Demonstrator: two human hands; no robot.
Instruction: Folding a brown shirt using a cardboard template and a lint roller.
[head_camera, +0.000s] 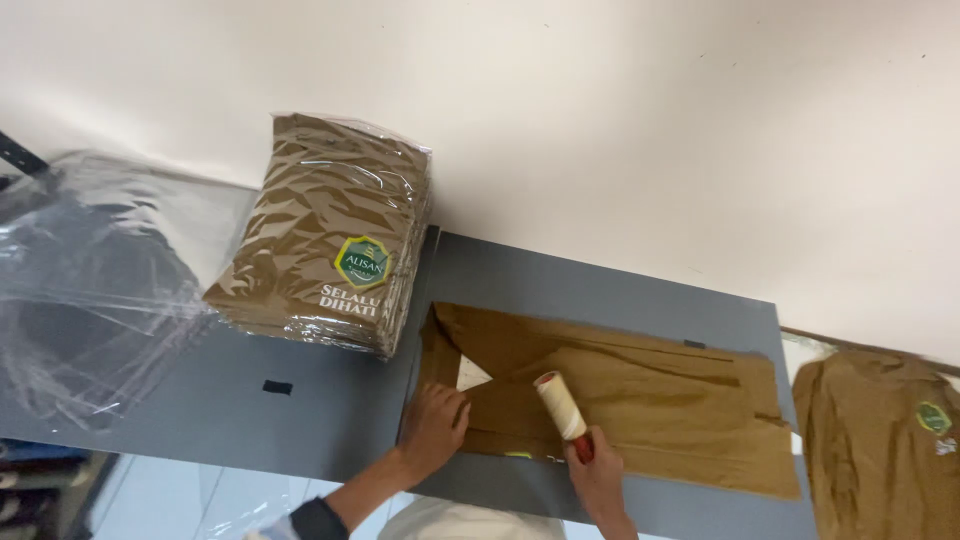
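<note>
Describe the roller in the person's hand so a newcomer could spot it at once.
Start at the grey table against the pale wall, where a brown garment lies folded flat. On its near edge, the right hand grips a lint roller by its red handle. Its cream cylinder is the only pale, round thing on the brown cloth; the left hand presses flat beside it.

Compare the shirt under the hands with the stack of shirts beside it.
The shirt lies bare and spread flat, one layer on the grey table; the stack is many folded pieces piled high. The stack is sealed in clear plastic; the shirt is unwrapped. The left hand presses the shirt while the right hand holds a lint roller on it; the stack is untouched. Both are brown.
</note>
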